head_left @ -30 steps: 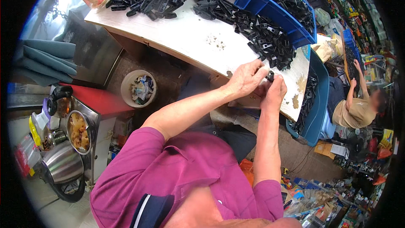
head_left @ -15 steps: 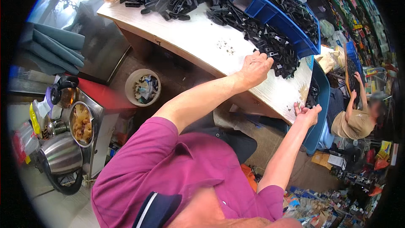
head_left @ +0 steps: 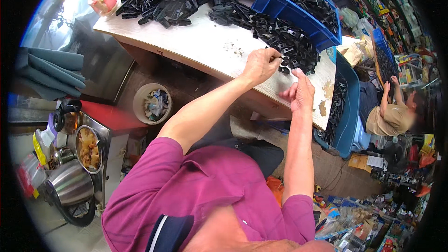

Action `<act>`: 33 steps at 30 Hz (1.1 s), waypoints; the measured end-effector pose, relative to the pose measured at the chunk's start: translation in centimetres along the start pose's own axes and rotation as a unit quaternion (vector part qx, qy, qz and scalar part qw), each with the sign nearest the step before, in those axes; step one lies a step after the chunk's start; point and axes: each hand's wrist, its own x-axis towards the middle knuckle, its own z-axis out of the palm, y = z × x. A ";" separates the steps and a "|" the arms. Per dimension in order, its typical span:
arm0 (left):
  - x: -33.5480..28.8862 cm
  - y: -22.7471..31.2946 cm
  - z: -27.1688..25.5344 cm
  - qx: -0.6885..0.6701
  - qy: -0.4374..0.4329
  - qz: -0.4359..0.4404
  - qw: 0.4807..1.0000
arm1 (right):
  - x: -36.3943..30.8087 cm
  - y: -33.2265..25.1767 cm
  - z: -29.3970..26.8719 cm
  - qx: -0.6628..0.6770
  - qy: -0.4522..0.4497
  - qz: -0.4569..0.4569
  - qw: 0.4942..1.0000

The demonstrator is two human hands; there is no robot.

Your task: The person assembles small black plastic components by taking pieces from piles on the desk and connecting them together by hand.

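Observation:
A heap of small black plastic parts (head_left: 289, 39) lies along the right half of the white table (head_left: 196, 37). At its near edge my left hand (head_left: 261, 66) is closed in a pinch, thumb and fingertips pressed together. Whatever sits in that pinch is too small to make out against the black parts. My right hand (head_left: 301, 91) is just to the right, palm turned partly up. Its index finger reaches toward the pile's edge, with the other fingers loosely bent and apart, and nothing shows in it. A second heap of longer black parts (head_left: 168, 0) covers the table's far left.
Blue crates (head_left: 298, 11) of black parts stand behind the heaps. Beyond the table's right end is a teal bin (head_left: 349, 130) holding black parts. A waste bucket (head_left: 152, 103) and a steel kettle (head_left: 70, 182) are at left. Another person (head_left: 391, 119) works at far right.
My right hand has come from the table's right end, beside the teal bin, up and left to the black heap. My left hand stays at the heap's near edge. The view has shifted slightly.

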 end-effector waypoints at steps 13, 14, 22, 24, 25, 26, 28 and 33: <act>-2.5 0.7 -0.3 -0.059 -0.004 0.122 0.991 | -0.3 0.4 1.2 -0.033 -0.055 -0.004 0.998; -2.7 0.7 -0.4 -0.049 -0.003 0.146 0.988 | -0.4 0.2 1.3 -0.037 -0.045 -0.015 0.998; 1.7 -4.0 -9.2 0.258 0.181 0.129 0.940 | -1.4 1.2 1.2 0.053 -0.042 -0.035 0.997; 3.6 -4.8 -12.7 0.399 0.135 0.069 0.904 | -1.4 0.9 1.5 0.052 -0.028 -0.024 0.998; 4.2 -6.1 -14.0 0.440 0.120 0.075 0.887 | -1.4 0.8 1.8 0.046 -0.015 -0.011 0.999; 4.5 -6.1 -14.6 0.454 0.114 0.103 0.878 | -1.4 0.8 1.7 0.048 -0.015 -0.011 0.999; 4.7 -6.4 -15.2 0.468 0.108 0.131 0.867 | -1.3 0.8 1.7 0.018 -0.013 -0.034 0.999; 5.0 -6.8 -15.1 0.451 0.068 0.239 0.857 | -1.4 0.9 1.7 0.022 -0.022 -0.039 0.999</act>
